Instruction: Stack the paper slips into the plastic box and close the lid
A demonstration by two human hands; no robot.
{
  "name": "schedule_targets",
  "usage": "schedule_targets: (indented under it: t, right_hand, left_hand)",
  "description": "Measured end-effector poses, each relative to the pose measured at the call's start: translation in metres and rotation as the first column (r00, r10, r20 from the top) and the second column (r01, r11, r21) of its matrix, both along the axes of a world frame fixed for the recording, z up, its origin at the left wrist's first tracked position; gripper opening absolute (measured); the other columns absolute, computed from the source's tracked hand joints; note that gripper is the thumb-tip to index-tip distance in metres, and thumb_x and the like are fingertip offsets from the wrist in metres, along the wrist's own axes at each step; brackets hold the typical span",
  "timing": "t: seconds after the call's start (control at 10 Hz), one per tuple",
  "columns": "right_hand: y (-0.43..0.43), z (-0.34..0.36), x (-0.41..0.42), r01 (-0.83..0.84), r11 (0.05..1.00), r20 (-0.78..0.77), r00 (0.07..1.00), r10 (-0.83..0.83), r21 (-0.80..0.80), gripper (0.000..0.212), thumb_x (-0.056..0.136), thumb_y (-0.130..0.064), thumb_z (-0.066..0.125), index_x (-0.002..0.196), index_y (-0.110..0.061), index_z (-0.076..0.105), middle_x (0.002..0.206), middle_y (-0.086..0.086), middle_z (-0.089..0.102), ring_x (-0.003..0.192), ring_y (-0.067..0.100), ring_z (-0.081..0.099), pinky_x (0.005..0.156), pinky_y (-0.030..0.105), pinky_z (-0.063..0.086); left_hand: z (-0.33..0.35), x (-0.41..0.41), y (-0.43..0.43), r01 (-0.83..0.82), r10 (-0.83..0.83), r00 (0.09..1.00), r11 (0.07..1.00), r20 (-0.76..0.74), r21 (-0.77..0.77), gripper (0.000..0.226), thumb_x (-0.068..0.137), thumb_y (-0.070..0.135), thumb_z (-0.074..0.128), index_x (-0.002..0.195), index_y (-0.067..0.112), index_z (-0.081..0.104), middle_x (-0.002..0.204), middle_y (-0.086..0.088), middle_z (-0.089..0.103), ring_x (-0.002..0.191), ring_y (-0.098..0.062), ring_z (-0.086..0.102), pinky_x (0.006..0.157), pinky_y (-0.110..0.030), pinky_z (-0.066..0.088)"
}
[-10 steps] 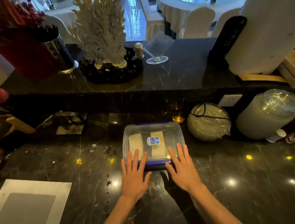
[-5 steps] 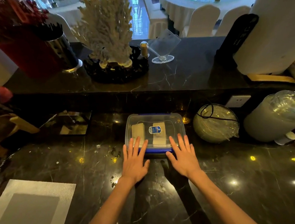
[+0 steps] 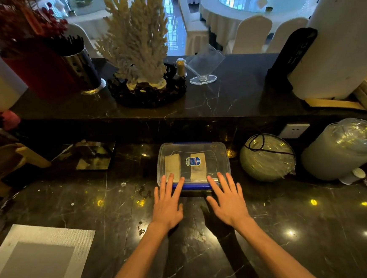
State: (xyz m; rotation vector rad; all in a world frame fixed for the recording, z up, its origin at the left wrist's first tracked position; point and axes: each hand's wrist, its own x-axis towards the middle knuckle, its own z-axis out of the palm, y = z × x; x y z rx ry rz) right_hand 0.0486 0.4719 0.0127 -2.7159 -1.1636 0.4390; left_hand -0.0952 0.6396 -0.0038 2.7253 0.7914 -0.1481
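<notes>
Pressing the lid shut on the plastic box

The plastic box (image 3: 193, 163) sits on the dark counter (image 3: 295, 228), paper slips (image 3: 172, 167) inside, lid (image 3: 214, 156) on. The left hand (image 3: 167, 205) and right hand (image 3: 228, 201) lie flat, fingers spread, gripping nothing, fingertips at its near edge; the next move likely calls for snapping the blue latch (image 3: 195, 185).

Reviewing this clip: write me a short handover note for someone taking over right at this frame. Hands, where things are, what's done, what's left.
Left hand: open, flat, fingers lying over the near edge of the lid, holding nothing.
Right hand: the same, open and empty, at the near right edge.
Plastic box: on the dark marble counter, clear lid on top; two stacks of paper slips visible inside through it.
Done: slips in the box, lid placed on.
Left: whether the blue near clip is latched cannot be told; press it and check the other sides.
</notes>
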Motion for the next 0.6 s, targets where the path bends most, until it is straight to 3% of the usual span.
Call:
schedule_targets:
  t: [0.1,0.2,0.3,0.4,0.5,0.6]
  right_hand:
    - [-0.001,0.004,0.0,-0.006,1.0,-0.006,1.0,0.006,0.001,0.071,0.095,-0.058,0.035,0.155,-0.042,0.001,0.167,-0.001,0.002,0.153,0.025,-0.009,0.123,0.054,0.006]
    - [-0.002,0.017,0.002,-0.033,0.999,-0.069,0.997,0.033,-0.005,0.07,0.096,-0.056,0.038,0.155,-0.04,0.006,0.167,0.0,0.003,0.153,0.026,-0.008,0.123,0.052,0.006]
    - [-0.016,0.038,0.001,-0.028,0.991,-0.079,0.996,0.039,0.132,0.06,0.098,-0.051,0.04,0.154,-0.036,0.023,0.163,0.001,0.021,0.153,0.023,0.012,0.123,0.048,0.018]
    - [-0.044,0.061,-0.007,-0.002,0.945,-0.001,1.0,0.002,0.326,0.037,0.098,-0.046,0.042,0.127,-0.028,0.056,0.126,-0.004,0.061,0.117,0.012,0.057,0.099,0.037,0.05]
    - [-0.07,0.084,-0.01,0.001,0.947,0.089,0.996,-0.032,0.321,0.03,0.101,-0.041,0.038,0.098,-0.025,0.063,0.093,-0.003,0.066,0.088,0.018,0.066,0.075,0.037,0.053]
    - [-0.089,0.119,-0.004,-0.016,0.94,0.112,0.993,-0.023,0.34,0.033,0.102,-0.04,0.038,0.103,-0.025,0.067,0.1,-0.002,0.07,0.096,0.02,0.067,0.079,0.039,0.054]
  left_hand:
    - [0.005,0.0,0.0,0.005,-0.005,1.0,1.0,-0.006,0.015,0.09,0.092,0.032,0.055,0.157,0.038,-0.007,0.168,-0.005,-0.009,0.151,-0.028,-0.022,0.122,-0.053,-0.005]
    - [0.018,0.0,0.0,0.004,-0.004,1.0,1.0,0.001,-0.022,0.081,0.097,0.035,0.052,0.158,0.037,-0.002,0.169,-0.005,-0.006,0.154,-0.029,-0.016,0.121,-0.053,-0.008]
    - [0.035,-0.004,-0.006,-0.042,0.045,0.991,0.999,0.125,-0.025,0.067,0.1,0.035,0.05,0.158,0.031,0.017,0.166,-0.006,0.015,0.155,-0.031,0.004,0.123,-0.048,-0.003]
    - [0.055,-0.018,-0.023,-0.092,0.092,0.945,0.996,0.314,-0.015,0.037,0.099,0.035,0.053,0.133,0.021,0.054,0.133,-0.002,0.055,0.129,-0.021,0.048,0.113,-0.036,0.037]
    - [0.082,-0.025,-0.04,-0.099,0.077,0.92,0.994,0.384,0.04,0.022,0.101,0.032,0.053,0.108,0.017,0.066,0.11,-0.001,0.066,0.104,-0.017,0.061,0.088,-0.029,0.05]
    - [0.118,-0.022,-0.058,-0.06,0.013,0.944,0.989,0.33,0.133,0.023,0.102,0.03,0.049,0.103,0.016,0.067,0.107,-0.003,0.066,0.1,-0.018,0.064,0.085,-0.029,0.05]
